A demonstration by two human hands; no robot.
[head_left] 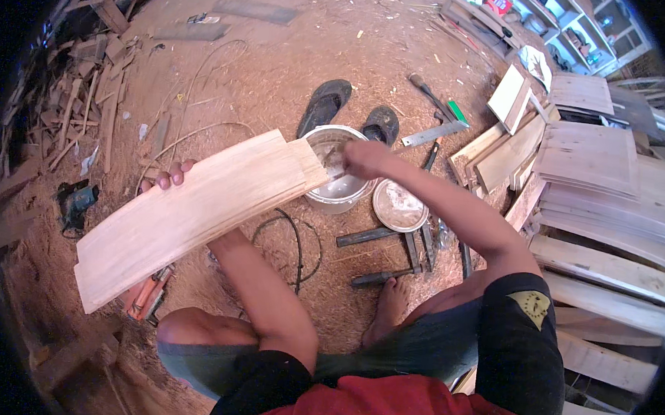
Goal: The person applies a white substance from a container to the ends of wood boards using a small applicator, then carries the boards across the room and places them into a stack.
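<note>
Pale wooden boards (192,198), stacked face to face with stepped ends, slant across the middle. My left hand (173,175) grips them from beneath, its fingertips curling over the far long edge. My right hand (363,161) is closed over the white bucket (335,201), close to the boards' right end. What its fingers hold is hidden. Whitish material coats the inside of the bucket. Just right of it lies a round lid (400,206) smeared with white.
Black sandals (327,103) lie beyond the bucket. Near my bare foot are metal clamps (374,274); a try square (434,133) lies farther off. Stacked boards (587,155) line the right side, scrap wood (85,96) the left. A power tool (77,204) and cables rest on the sawdust-strewn ground.
</note>
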